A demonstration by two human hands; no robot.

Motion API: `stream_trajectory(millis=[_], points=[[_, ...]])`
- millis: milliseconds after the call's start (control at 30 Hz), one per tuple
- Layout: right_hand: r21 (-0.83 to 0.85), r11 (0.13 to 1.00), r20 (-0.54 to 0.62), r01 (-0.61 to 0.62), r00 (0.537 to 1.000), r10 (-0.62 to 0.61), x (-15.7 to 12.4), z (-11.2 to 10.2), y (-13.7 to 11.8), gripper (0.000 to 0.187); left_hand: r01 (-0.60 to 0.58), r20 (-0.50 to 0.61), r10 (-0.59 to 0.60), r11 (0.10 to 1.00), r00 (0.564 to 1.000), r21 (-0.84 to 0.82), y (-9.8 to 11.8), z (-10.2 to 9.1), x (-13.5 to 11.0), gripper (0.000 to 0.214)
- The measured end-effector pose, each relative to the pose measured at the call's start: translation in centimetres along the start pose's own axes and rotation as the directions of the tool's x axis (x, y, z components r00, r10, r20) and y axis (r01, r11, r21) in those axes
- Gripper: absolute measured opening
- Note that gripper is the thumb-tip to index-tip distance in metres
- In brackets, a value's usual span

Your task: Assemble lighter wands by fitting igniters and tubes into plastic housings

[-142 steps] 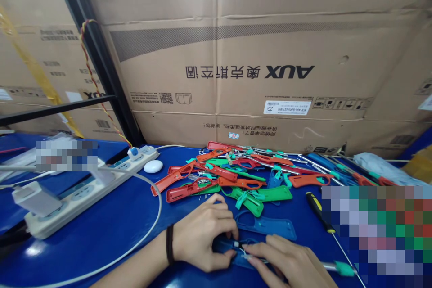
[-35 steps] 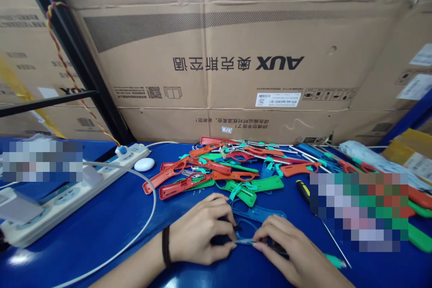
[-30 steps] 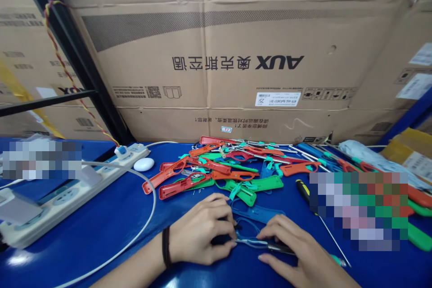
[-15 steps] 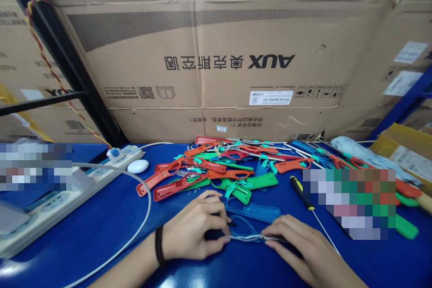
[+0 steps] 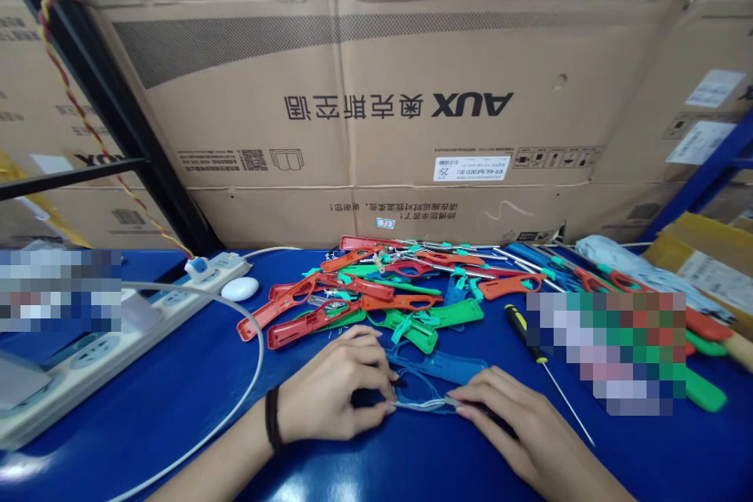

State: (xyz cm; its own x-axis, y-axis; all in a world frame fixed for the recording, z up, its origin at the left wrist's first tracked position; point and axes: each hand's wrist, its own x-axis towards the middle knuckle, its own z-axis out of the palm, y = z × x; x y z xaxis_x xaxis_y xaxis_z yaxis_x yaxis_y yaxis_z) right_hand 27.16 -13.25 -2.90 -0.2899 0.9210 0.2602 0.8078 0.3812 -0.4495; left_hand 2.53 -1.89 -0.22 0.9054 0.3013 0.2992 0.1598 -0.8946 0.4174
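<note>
My left hand [image 5: 338,388], with a dark band at the wrist, pinches one end of thin whitish wires [image 5: 422,406] low over the table. At the other end of the wires, my right hand [image 5: 518,423] is closed on them and on a thin dark piece partly hidden under its fingers. A small black part [image 5: 401,383] shows by my left fingertips. Just behind the wires lies a blue plastic lighter shell [image 5: 452,367] with an open loop in its handle. Beyond both hands is a heap of red, orange and green lighter shells [image 5: 405,302] with metal rods.
A yellow-and-black screwdriver [image 5: 521,331] lies to the right, beside more lighters [image 5: 703,388] and a blurred patch. On the left are a white power strip [image 5: 100,351], a looping white cable [image 5: 259,353] and a white oval object [image 5: 240,289]. A large cardboard box [image 5: 376,55] stands behind.
Both hands keep hold of the wires, which now sag into a slight curve. My right hand has shifted slightly left and up; the heap has not moved.
</note>
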Motion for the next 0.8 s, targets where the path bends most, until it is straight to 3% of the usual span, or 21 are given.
stream_trajectory(millis=[633,800], points=[[-0.047,0.998,0.108,0.048,0.993,-0.043,-0.46,-0.23,-0.09,0.031,0.016,-0.01,-0.016,1.0,1.0,-0.007,0.05,-0.04,0.06,0.006],[-0.245,0.957,0.019,0.154,0.988,-0.155,-0.63,0.51,0.52,0.04,0.011,-0.016,-0.012,1.0,1.0,-0.015,0.0,0.04,0.07,0.004]])
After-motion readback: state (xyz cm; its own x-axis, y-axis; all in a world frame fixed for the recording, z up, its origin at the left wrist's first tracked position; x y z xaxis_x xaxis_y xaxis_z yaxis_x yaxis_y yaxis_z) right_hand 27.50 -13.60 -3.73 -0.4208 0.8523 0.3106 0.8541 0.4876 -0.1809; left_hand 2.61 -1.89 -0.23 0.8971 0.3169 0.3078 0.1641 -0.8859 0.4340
